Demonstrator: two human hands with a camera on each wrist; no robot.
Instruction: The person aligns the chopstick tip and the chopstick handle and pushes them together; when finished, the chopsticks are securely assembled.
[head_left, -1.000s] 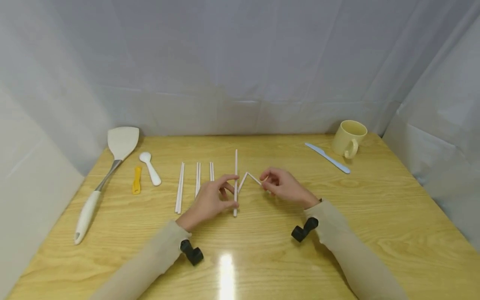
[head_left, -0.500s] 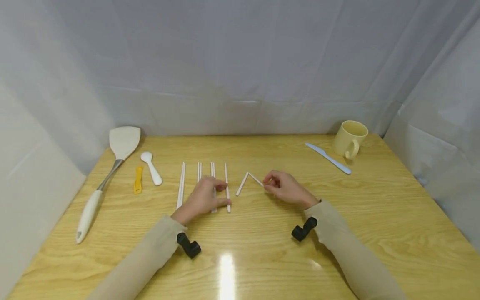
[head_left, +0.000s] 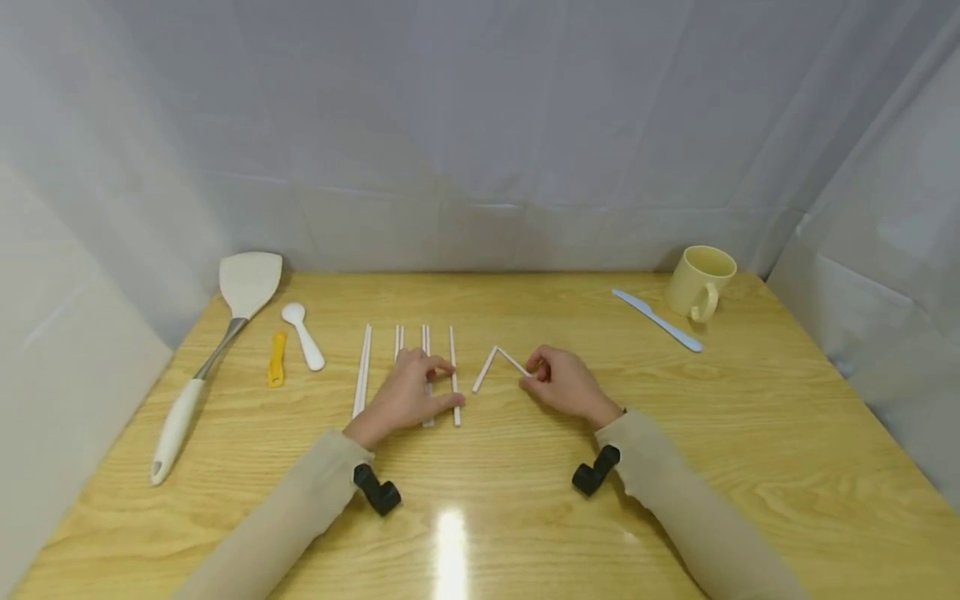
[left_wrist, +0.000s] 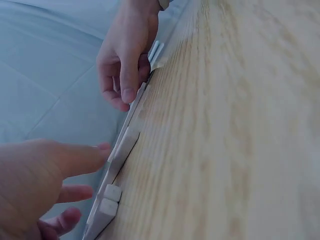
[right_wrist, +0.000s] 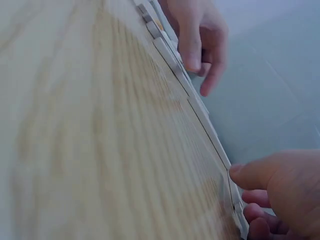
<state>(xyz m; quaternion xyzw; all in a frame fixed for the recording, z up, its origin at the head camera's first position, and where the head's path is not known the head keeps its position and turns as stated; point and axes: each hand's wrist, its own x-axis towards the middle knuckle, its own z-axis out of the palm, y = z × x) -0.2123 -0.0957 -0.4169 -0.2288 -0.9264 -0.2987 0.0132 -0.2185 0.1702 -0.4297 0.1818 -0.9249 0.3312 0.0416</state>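
In the head view, my left hand (head_left: pixel 411 387) is over a row of white chopsticks. Its thumb and fingers, spread apart, rest at a single chopstick (head_left: pixel 452 348) that lies lengthwise on the table. Left of it are several more chopsticks (head_left: pixel 363 367) in pairs, some partly hidden by this hand. My right hand (head_left: pixel 566 385) pinches the lower right end of a thin white stick (head_left: pixel 484 370) bent like an upside-down V. In the right wrist view, the right thumb (right_wrist: pixel 245 174) is right at that stick.
A white-headed spatula (head_left: pixel 249 283), a yellow plastic piece (head_left: pixel 277 360) and a white spoon (head_left: pixel 303 337) lie at the left of the wooden table (head_left: pixel 517 517). At back right are a blue knife (head_left: pixel 657 321) and a yellow mug (head_left: pixel 686 287). A pale curtain backs the table.
My left hand has carried the single chopstick left, laid it beside the pairs and loosened its fingers. My right hand has shifted slightly down; the bent stick has hardly moved.
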